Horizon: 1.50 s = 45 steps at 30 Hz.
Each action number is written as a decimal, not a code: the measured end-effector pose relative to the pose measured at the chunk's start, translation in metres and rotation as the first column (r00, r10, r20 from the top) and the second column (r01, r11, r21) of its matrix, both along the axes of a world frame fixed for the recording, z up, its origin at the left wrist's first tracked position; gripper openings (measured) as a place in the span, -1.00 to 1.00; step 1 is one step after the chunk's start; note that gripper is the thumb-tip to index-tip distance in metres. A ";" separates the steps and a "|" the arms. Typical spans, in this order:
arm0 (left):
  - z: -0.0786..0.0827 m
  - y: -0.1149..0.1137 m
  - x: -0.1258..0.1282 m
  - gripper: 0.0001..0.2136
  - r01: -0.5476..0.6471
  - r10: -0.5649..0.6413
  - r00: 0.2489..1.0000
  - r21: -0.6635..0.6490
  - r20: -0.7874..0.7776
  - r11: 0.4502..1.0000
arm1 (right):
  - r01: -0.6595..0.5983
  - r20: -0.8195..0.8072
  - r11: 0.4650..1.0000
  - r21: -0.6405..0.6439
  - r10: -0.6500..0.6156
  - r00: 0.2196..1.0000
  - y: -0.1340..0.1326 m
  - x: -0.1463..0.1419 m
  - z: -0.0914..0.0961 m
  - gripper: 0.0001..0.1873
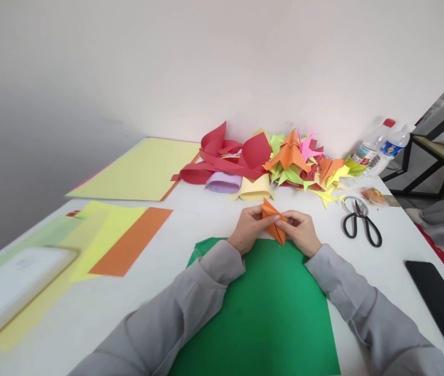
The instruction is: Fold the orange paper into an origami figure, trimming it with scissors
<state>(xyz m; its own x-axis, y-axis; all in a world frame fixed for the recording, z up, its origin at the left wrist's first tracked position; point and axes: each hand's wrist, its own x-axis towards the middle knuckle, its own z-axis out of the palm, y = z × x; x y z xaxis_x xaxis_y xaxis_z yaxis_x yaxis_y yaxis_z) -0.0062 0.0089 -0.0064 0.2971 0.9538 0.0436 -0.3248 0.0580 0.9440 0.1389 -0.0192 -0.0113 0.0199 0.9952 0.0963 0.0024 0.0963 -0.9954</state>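
Observation:
A small folded piece of orange paper is held up between both hands, its creased layers ending in points at top and bottom. My left hand pinches its left side, thumb across the front. On the other side, my right hand grips the right edge between thumb and fingers. Both thumb tips meet near the middle of the paper. Underneath lies a large green sheet on the white table, partly covered by my forearms.
Paper shapes are heaped against the wall, beside red paper strips. Black-handled scissors, a phone and two bottles are at right. Coloured sheets, a white box and a yellow sheet lie left.

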 end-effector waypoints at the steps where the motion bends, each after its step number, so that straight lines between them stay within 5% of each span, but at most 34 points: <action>1: 0.001 -0.001 0.000 -0.77 0.008 -0.008 1.000 -0.001 -0.012 1.000 | -0.011 0.009 1.000 -0.014 0.011 1.000 0.000 0.000 0.000 -0.72; 14: 0.005 0.000 -0.001 -0.76 0.003 -0.003 1.000 -0.004 -0.023 1.000 | -0.067 0.075 0.998 -0.003 0.067 0.995 -0.002 0.001 0.003 -0.66; 22: 0.006 -0.002 -0.002 -0.76 0.034 -0.035 0.997 -0.027 -0.064 0.999 | -0.095 -0.021 0.993 -0.069 0.094 0.995 -0.001 0.001 0.005 -0.68; 29: 0.007 0.003 -0.001 -0.74 -0.011 0.015 0.997 -0.049 0.082 0.999 | -0.105 -0.177 0.971 -0.215 0.067 0.982 0.001 0.008 0.003 -0.68; 35: 0.009 0.004 -0.001 -0.82 -0.069 0.069 0.998 -0.036 0.009 0.997 | -0.142 -0.130 0.976 -0.167 0.121 0.984 0.001 0.009 0.005 -0.76; 45: 0.007 0.011 -0.008 -0.84 -0.002 0.002 1.000 0.012 0.009 1.000 | -0.151 -0.082 0.969 -0.198 0.137 0.987 0.000 0.009 0.010 -0.80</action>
